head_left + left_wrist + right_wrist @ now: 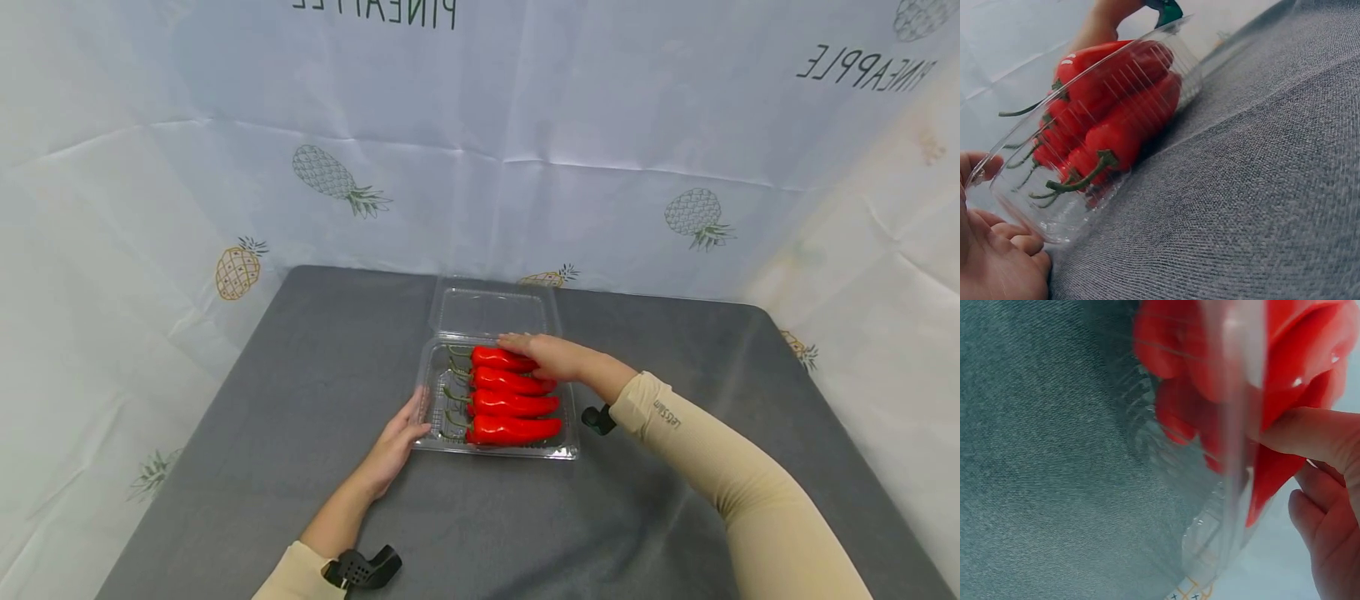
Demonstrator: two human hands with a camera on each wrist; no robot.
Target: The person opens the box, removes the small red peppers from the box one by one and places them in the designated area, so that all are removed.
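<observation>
Near the far edge of the grey tabletop (225, 467), the left hand (397, 433) gripped an open, clear-plastic clamshell (562, 453) of long red peppers (513, 404); the outstretched right hand (551, 356) touched and partly hid the farthest. Backwards PINEAPPLE lettering (866, 67), partly cropped, marked the white backdrop (480, 100).

On my feeds the peppers (514, 403) show glossy red with green stems (1088, 179), their container (495, 453) colourless and clear. I see a finely woven grey desk (465, 533), beige sleeves (690, 442), black wrist devices (363, 571), and bluish-white cloth (480, 92) printed with grey and orange pineapples (324, 171) and dark lettering (866, 68).
</observation>
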